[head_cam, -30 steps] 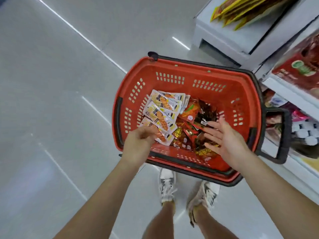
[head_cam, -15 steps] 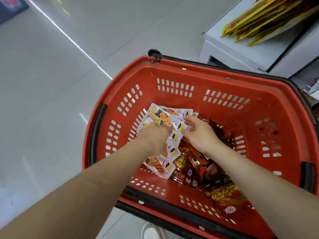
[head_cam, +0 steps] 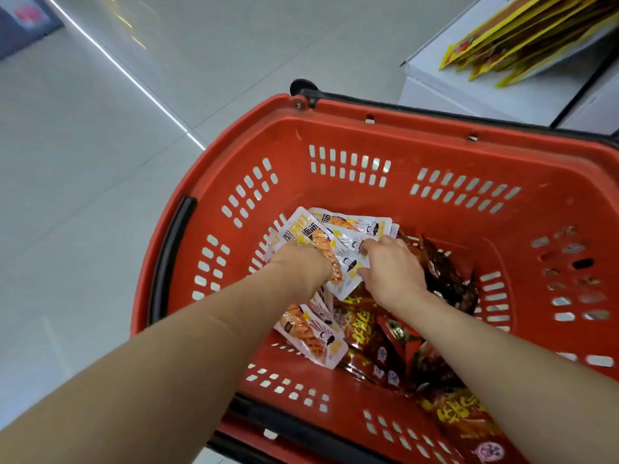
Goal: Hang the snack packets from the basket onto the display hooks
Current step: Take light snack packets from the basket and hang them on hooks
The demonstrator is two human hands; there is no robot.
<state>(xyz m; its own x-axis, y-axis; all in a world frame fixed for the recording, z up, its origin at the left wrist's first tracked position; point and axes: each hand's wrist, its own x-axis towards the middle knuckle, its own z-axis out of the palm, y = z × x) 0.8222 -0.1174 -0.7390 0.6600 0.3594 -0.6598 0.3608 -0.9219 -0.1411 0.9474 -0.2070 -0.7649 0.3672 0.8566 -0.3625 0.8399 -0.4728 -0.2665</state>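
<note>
Grey tiled floor [head_cam: 100, 202] all round, red basket [head_cam: 435, 155] on it, black handle [head_cam: 170, 249] folded down on its left rim. Near right inside: dark red packets [head_cam: 385, 336] in a heap, one white packet [head_cam: 311, 333] lying loose to their left. Further in, both hands reach down onto a fan of white snack packets [head_cam: 348, 229]: left hand [head_cam: 303, 269] curled over, grasping its left side; right hand [head_cam: 390, 269] palm down, thumb and fingers pinching its right edge. Far right: white shelf [head_cam: 469, 92] carrying yellow packets [head_cam: 522, 31].
</note>
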